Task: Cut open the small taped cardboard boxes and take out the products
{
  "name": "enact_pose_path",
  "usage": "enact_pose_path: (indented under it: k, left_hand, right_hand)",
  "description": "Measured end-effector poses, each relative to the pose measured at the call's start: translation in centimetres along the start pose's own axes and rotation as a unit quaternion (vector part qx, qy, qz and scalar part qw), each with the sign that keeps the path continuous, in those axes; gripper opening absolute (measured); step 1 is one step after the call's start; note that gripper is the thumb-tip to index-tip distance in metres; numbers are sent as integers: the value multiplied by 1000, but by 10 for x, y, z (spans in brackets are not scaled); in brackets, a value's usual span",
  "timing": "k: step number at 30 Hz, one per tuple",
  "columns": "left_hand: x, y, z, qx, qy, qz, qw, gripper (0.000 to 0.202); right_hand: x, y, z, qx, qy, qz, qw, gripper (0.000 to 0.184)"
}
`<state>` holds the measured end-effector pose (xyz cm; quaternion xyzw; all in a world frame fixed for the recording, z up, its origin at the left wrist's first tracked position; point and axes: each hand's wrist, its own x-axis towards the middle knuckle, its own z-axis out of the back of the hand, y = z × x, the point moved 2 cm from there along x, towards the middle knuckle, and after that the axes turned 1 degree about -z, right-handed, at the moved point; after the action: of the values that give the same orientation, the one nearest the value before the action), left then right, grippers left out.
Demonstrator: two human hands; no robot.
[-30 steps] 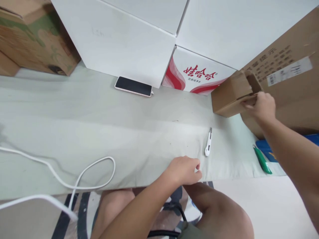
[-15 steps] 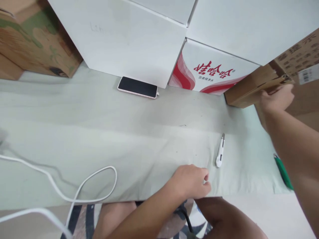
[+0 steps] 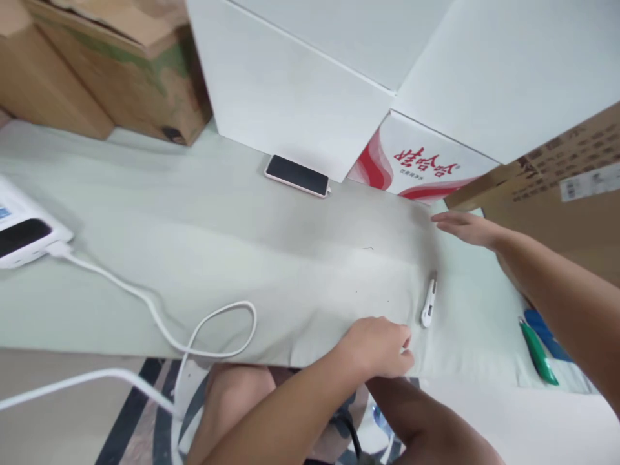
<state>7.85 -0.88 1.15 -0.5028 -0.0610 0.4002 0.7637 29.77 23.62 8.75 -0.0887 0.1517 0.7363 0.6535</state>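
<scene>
My left hand point(image 3: 380, 347) rests at the front edge of the cloth-covered table point(image 3: 310, 278), its fingers curled into a loose fist with nothing visible in them. My right hand point(image 3: 465, 228) is stretched out low over the table, fingers extended and holding nothing. Just beyond it, a narrow brown cardboard box point(image 3: 469, 192) stands against a white carton point(image 3: 426, 158) with red lettering. A white box cutter point(image 3: 429, 301) lies on the cloth between my two hands.
A phone point(image 3: 298, 175) lies by the stacked white boxes point(image 3: 300, 84). At left, a white power bank point(image 3: 29, 226) trails a white cable point(image 3: 145, 297). Brown cartons point(image 3: 145, 84) stand behind. A green-handled tool point(image 3: 538, 355) and a blue item point(image 3: 547, 332) lie at right.
My right hand has let go of the narrow cardboard box and moved left and down, its fingers now straight. The view has turned left, bringing in the power bank. My left hand stays put.
</scene>
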Motion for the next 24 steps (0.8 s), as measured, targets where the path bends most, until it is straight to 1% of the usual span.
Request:
enact_pose_path:
  k: [3,5,7,8,10,12,15,17,19,20,22,24]
  left_hand:
    - [-14,2,5,-4,-27,-15,1000,38]
    - [-25,7,9,-10,-49,-19,999,38]
    - [-36,12,14,-10,-72,-16,997,38]
    - [-42,15,16,-7,-82,-15,996,38]
    - [-54,22,22,1,-100,-10,995,38]
    - [-66,28,28,8,-111,-3,994,39]
    - [-81,38,34,2,-115,10,993,38]
    - [-89,43,36,-6,-128,14,992,37]
    - [-95,48,36,-14,-159,16,987,34]
    - [-97,50,36,-18,-173,18,985,33]
    - [-102,54,37,-29,-185,22,982,33]
    - [-106,57,38,-35,-180,26,983,34]
  right_hand:
    - [-2,57,-5,-22,39,68,997,41]
    - [-2,106,-13,-38,52,122,990,42]
    - [-2,161,-24,-56,41,193,979,43]
    - [-2,192,-31,-65,22,234,970,44]
    - [-2,256,-43,-77,-39,308,947,45]
    - [-3,323,-51,-76,-108,358,924,47]
    - [-4,419,-54,-66,-193,395,896,53]
    - [-4,474,-50,-60,-220,402,887,61]
    - [-1,518,-42,-45,-236,409,880,67]
    - [3,535,-39,-35,-239,411,879,70]
    - [14,559,-34,-9,-236,413,879,70]
    - [28,571,-33,16,-223,421,879,67]
